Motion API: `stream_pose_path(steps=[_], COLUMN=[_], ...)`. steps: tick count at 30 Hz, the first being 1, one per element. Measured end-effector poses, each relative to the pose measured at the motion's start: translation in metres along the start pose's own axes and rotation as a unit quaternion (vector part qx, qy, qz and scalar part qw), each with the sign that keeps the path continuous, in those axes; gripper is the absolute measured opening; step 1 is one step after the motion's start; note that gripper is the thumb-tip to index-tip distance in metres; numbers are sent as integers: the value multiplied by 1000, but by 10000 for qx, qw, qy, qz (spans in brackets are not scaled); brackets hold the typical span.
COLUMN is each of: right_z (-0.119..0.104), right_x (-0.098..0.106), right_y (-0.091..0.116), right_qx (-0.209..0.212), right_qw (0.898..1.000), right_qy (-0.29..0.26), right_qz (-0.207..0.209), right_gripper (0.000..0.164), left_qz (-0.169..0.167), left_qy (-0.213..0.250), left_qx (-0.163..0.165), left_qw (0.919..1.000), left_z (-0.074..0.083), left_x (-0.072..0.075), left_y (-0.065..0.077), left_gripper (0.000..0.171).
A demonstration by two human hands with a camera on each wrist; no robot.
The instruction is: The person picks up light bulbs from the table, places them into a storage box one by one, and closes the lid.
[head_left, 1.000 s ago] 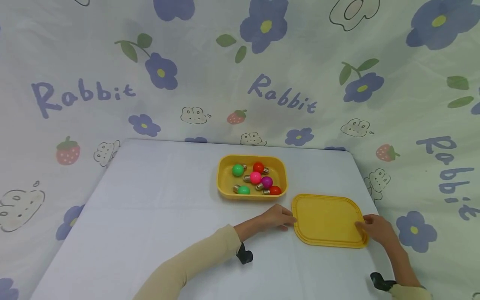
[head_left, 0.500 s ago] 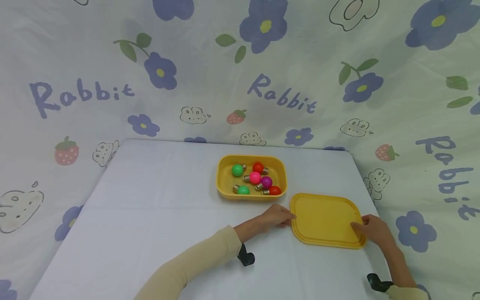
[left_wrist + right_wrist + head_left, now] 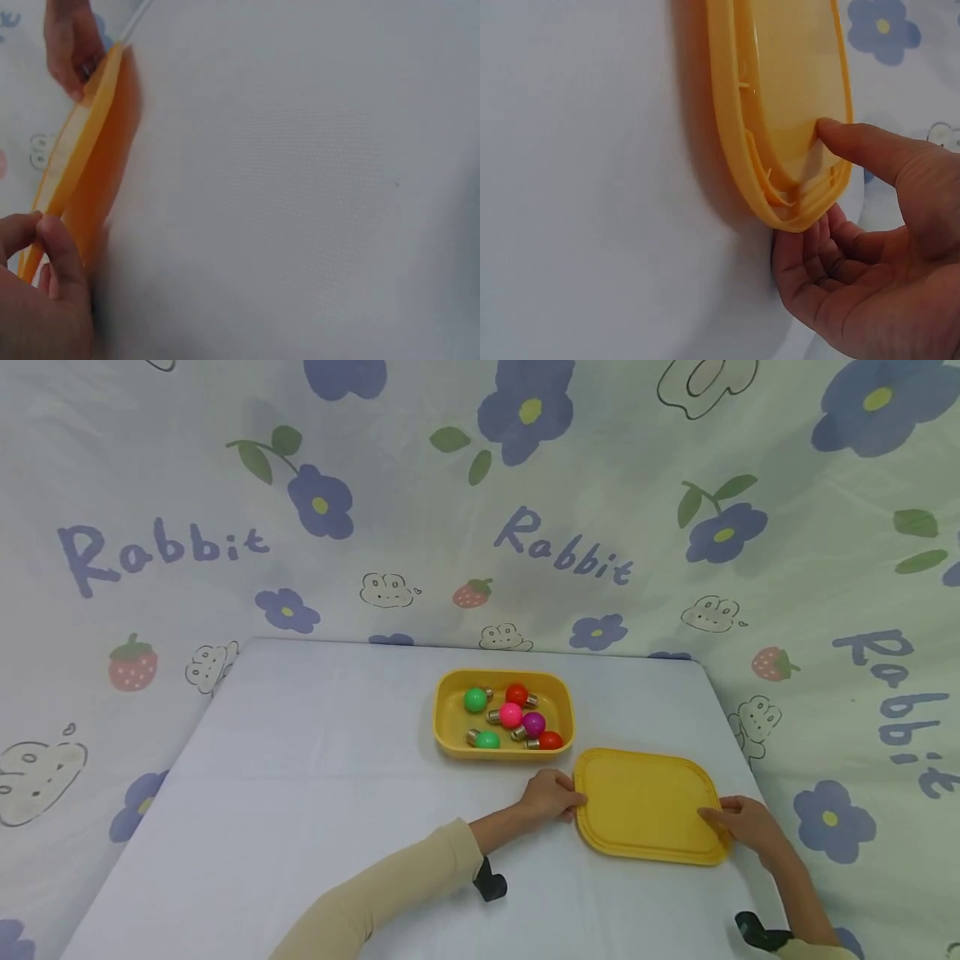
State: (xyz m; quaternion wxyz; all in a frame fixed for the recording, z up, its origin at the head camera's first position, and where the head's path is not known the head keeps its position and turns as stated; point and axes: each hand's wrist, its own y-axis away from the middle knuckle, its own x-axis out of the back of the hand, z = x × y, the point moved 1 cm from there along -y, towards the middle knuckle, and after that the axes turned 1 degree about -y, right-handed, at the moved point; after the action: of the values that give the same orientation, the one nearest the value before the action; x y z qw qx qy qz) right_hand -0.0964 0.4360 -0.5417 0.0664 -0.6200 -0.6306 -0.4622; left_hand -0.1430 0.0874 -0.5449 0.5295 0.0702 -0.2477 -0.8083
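A yellow plastic lid, oblong with rounded corners, is held between both hands, raised off the table. My left hand pinches its left edge between thumb and fingers, as the left wrist view also shows. At the other end my right hand grips the right edge; in the right wrist view its thumb lies on the face and the fingers curl beneath the rim. Behind the left hand stands a yellow tray-like box holding several coloured light bulbs: green, red, pink and purple.
A white cloth covers the table. Its right edge runs close by the right hand. A patterned curtain with flowers and lettering hangs behind and at both sides.
Both hands have shifted the lid slightly to the left, and its right end sits a little lower in the head view. The box and bulbs have stayed put.
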Motion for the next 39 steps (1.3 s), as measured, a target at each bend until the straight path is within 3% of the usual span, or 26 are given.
stream_pose_path(steps=[3,10,19,39], right_z=[-3,-11,-43,-128], right_x=[-1,2,7,-16], right_y=[0,4,19,29], right_qx=[-20,181,668,1323], right_qw=[9997,9995,9974,9883], right_qy=[-236,-236,-259,-692], right_qz=[-57,-130,-101,-300], right_gripper=[98,92,81,67], left_qz=[149,7,-52,286], left_qy=[-15,-123,-178,-410], left_qx=[-157,-613,-1273,-1348], left_qw=[9998,9980,9917,9896], left_z=[-2,0,12,36], left_x=[2,11,42,134], left_y=[0,5,19,47], left_gripper=[16,16,21,25])
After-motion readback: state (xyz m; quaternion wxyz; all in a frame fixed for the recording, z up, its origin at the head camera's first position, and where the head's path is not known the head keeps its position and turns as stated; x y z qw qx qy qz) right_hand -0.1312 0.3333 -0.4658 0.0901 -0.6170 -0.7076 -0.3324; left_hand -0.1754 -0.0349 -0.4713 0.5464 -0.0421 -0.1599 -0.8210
